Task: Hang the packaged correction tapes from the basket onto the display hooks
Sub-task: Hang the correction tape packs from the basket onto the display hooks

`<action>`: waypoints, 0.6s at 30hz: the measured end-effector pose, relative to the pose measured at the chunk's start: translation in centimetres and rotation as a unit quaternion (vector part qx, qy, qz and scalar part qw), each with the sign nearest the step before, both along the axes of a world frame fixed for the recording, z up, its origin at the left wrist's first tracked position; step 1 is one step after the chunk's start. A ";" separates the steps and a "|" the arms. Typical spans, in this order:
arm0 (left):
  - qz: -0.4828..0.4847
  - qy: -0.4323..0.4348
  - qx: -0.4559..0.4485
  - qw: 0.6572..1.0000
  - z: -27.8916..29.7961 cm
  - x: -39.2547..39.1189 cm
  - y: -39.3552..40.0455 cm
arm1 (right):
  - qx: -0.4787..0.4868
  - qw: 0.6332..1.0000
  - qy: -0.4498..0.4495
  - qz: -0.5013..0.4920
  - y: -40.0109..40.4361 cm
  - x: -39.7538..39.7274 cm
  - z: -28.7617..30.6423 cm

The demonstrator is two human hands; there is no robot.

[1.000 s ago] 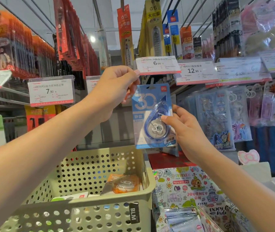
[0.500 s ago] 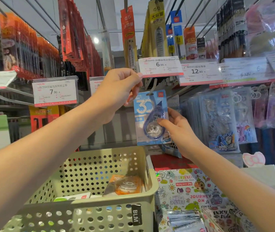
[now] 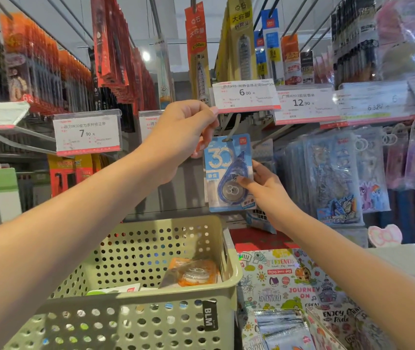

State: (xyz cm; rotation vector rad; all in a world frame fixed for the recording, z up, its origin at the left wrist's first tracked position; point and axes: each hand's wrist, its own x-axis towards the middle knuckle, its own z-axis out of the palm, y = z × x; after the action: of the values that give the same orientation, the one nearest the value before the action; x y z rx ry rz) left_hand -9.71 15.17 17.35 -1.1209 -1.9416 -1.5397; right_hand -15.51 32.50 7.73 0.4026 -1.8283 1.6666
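Observation:
A blue packaged correction tape (image 3: 228, 173) hangs by its top slot on a grey display hook (image 3: 234, 126) under the 6.00 price tag (image 3: 245, 96). My right hand (image 3: 267, 195) grips the pack's lower right side, thumb on the blister. My left hand (image 3: 183, 137) pinches the left end of that price tag, holding it up above the pack. Below stands a green perforated basket (image 3: 151, 296) holding an orange packaged correction tape (image 3: 192, 272) and a green-and-white pack (image 3: 115, 290) mostly hidden by the rim.
Another hook with a 7.90 tag (image 3: 87, 133) is at left. Red and orange packs hang on upper hooks. Clear pencil pouches (image 3: 335, 178) hang right of the blue pack. Patterned notebooks (image 3: 284, 284) lie below right, beside the basket.
The blue pack has moved away from me, farther back along the hook, with my right hand pushing it. My left hand stays on the price tag.

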 end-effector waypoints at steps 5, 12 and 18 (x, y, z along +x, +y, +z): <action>0.010 -0.010 -0.013 1.000 -0.4 0.2 -0.2 | 0.024 0.998 -0.011 -0.060 0.0 -0.1 -0.2; 0.044 -0.027 -0.114 0.992 -1.5 0.0 -1.6 | 0.117 0.972 0.115 -0.166 -1.0 2.3 -0.2; 0.097 -0.066 -0.209 0.971 -3.2 -0.9 -3.4 | 0.292 0.948 0.112 -0.053 -3.2 5.3 1.3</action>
State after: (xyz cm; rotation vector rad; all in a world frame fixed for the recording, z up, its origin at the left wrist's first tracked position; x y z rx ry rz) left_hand -10.65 11.77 14.18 -0.9619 -2.4650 -1.1570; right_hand -10.23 29.28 9.01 0.6956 -2.0985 0.9353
